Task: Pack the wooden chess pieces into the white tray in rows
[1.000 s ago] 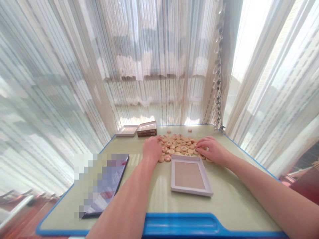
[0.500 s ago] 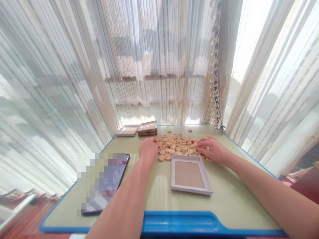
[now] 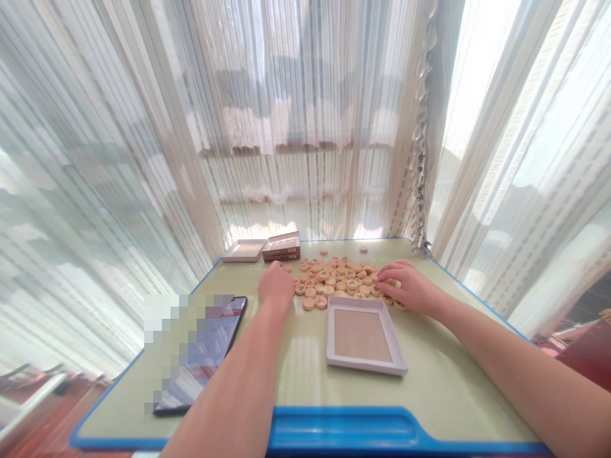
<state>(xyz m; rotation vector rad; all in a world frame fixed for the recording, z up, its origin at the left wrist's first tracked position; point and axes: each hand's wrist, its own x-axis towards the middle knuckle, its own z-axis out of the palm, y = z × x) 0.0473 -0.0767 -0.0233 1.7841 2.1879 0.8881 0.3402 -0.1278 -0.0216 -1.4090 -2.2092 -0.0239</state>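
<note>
Your left hand [image 3: 276,286] and right hand [image 3: 407,286] flank the heap of round, pale wooden pieces [image 3: 338,278] on the pale-green, blue-edged tabletop [image 3: 303,372]. The right is curved, the left's fingertips hidden; neither hand's grip can be determined.

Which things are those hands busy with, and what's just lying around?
Busy with:
- xiangqi pieces, by the left hand and right hand
- nearer open box, probably

Just lying around, it seems:
- tablet
- stacked brown-sided boxes
- far open box
</note>
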